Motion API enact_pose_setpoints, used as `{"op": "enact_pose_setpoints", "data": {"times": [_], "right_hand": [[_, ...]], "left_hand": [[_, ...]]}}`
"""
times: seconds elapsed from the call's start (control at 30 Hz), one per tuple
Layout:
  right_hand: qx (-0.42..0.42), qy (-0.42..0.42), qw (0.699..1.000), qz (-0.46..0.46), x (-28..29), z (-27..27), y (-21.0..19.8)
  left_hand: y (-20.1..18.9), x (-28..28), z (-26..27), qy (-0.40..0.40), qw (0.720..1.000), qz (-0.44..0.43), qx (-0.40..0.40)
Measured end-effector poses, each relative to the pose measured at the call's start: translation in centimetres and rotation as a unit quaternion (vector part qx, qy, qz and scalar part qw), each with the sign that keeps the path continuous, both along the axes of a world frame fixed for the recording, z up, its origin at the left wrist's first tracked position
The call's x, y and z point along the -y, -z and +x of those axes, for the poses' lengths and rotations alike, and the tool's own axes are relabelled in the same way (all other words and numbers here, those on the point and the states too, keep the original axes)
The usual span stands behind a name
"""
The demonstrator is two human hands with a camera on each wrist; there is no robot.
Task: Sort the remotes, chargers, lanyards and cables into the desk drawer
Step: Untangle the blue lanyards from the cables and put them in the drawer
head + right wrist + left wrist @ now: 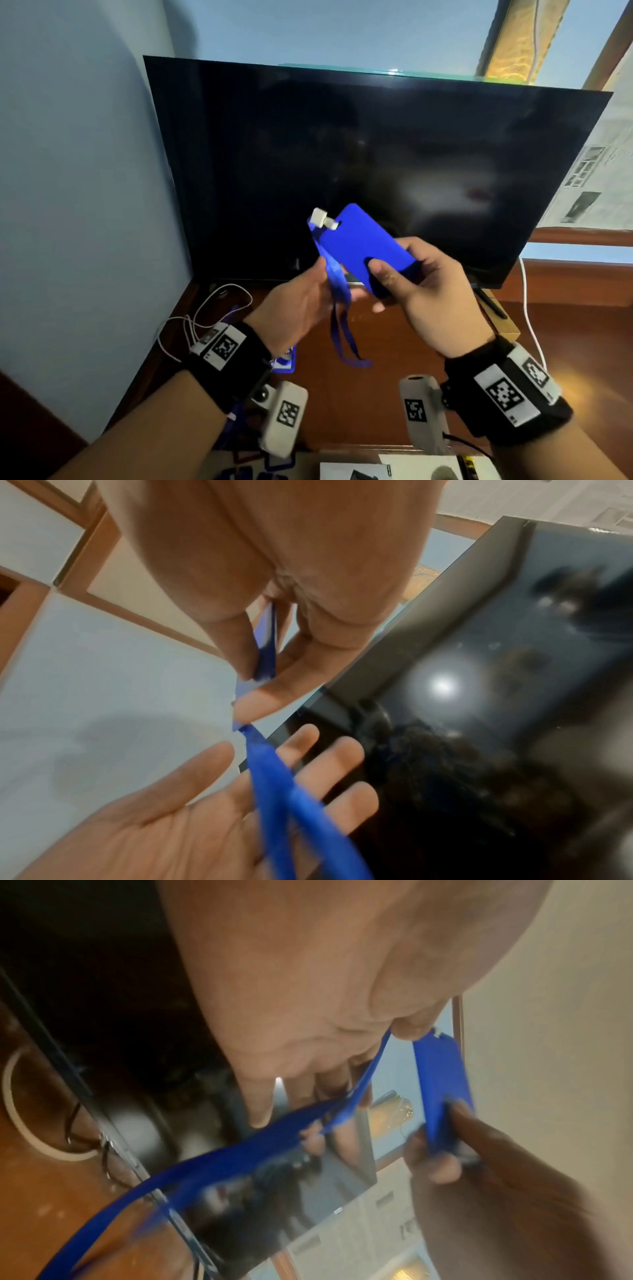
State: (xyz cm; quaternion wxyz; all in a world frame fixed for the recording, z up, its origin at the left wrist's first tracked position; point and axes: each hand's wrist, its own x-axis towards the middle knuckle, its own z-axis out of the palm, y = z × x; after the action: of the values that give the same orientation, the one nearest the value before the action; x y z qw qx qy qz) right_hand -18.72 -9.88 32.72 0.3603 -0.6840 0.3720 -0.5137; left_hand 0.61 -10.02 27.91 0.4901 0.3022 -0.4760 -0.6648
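My right hand [394, 270] pinches the lower end of a blue card holder [363, 246], thumb on its front, in the air before the TV. A white clip [322, 219] joins its top to a blue lanyard strap [337, 298], which runs down across my left hand [329, 284] and hangs in a loop above the desk. In the right wrist view the left hand [212, 799] lies open, fingers straight, with the strap [270, 777] draped over them. In the left wrist view the card holder [441, 1085] shows edge-on, with the strap [240, 1145] trailing below.
A large dark TV [376, 164] stands at the back of the wooden desk [394, 342]. White cables [212, 308] lie at the left and another white cable [529, 315] at the right. A second blue card holder [286, 359] lies under my left wrist. White boxes [359, 471] sit at the near edge.
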Motion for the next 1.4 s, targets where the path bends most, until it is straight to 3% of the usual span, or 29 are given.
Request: {"op": "enact_pose_setpoints", "data": {"times": [0.17,0.23,0.3,0.37,0.4,0.47,0.57,0.63,0.7,0.77,0.83,0.93,1.0,1.1,1.17,1.2,1.27,1.33,1.4], "right_hand": [[-0.022,0.154,0.986,-0.057,3.7,-1.8,0.9],[-0.076,0.187,0.977,-0.066,4.7,-2.4,2.2],[-0.156,0.195,0.964,-0.085,5.1,-2.4,4.3],[-0.223,0.151,0.957,-0.107,4.9,-1.8,6.7],[-0.253,0.105,0.955,-0.113,4.4,-1.4,8.0],[-0.314,-0.005,0.943,-0.115,3.1,-0.6,9.5],[-0.334,-0.113,0.932,-0.087,1.2,0.3,9.4],[-0.251,-0.133,0.956,-0.071,0.2,0.7,8.7],[-0.095,-0.104,0.989,-0.044,-0.7,1.1,7.1],[0.039,-0.013,0.999,-0.020,-0.5,0.9,5.7],[0.092,0.103,0.990,-0.026,0.7,0.0,4.9],[0.005,0.233,0.972,-0.025,3.1,-1.7,5.8],[-0.129,0.232,0.964,0.006,4.0,-1.8,7.7],[-0.303,0.059,0.950,0.048,2.8,-0.7,10.3],[-0.356,-0.081,0.930,0.044,0.6,0.4,10.1],[-0.345,-0.121,0.930,0.042,-0.2,0.6,9.7],[-0.223,-0.134,0.965,0.044,-1.6,1.1,8.7],[-0.058,-0.078,0.994,0.050,-1.8,1.3,8.3],[0.018,0.009,0.999,0.049,-1.2,1.1,8.8]], "left_hand": [[0.8,-3.2,-1.7,-0.066,0.977,-0.033,0.201],[-0.2,-4.9,-1.8,-0.048,0.930,-0.100,0.350],[-2.3,-6.3,-1.3,-0.011,0.838,-0.224,0.497],[-4.8,-6.7,-0.5,-0.034,0.736,-0.349,0.579],[-6.2,-6.5,-0.1,-0.074,0.705,-0.395,0.584],[-8.3,-4.6,1.2,-0.150,0.677,-0.425,0.582],[-9.8,0.0,3.4,-0.166,0.651,-0.351,0.652],[-8.1,3.1,5.2,-0.167,0.647,-0.296,0.682],[-4.7,4.9,6.4,-0.154,0.669,-0.230,0.690],[-1.2,4.4,6.6,-0.107,0.710,-0.166,0.676],[1.6,1.9,5.6,-0.078,0.742,-0.150,0.649],[3.6,-2.9,3.2,-0.092,0.736,-0.281,0.609],[3.0,-4.8,1.9,-0.104,0.727,-0.369,0.571],[0.0,-4.3,1.1,-0.177,0.698,-0.441,0.536],[-1.7,-2.5,2.0,-0.226,0.686,-0.422,0.548],[-2.0,-1.2,2.8,-0.233,0.684,-0.390,0.570],[-0.9,0.7,4.8,-0.210,0.687,-0.302,0.626],[1.7,1.3,6.3,-0.143,0.692,-0.229,0.669],[4.7,0.1,6.4,-0.064,0.687,-0.205,0.694]]}}
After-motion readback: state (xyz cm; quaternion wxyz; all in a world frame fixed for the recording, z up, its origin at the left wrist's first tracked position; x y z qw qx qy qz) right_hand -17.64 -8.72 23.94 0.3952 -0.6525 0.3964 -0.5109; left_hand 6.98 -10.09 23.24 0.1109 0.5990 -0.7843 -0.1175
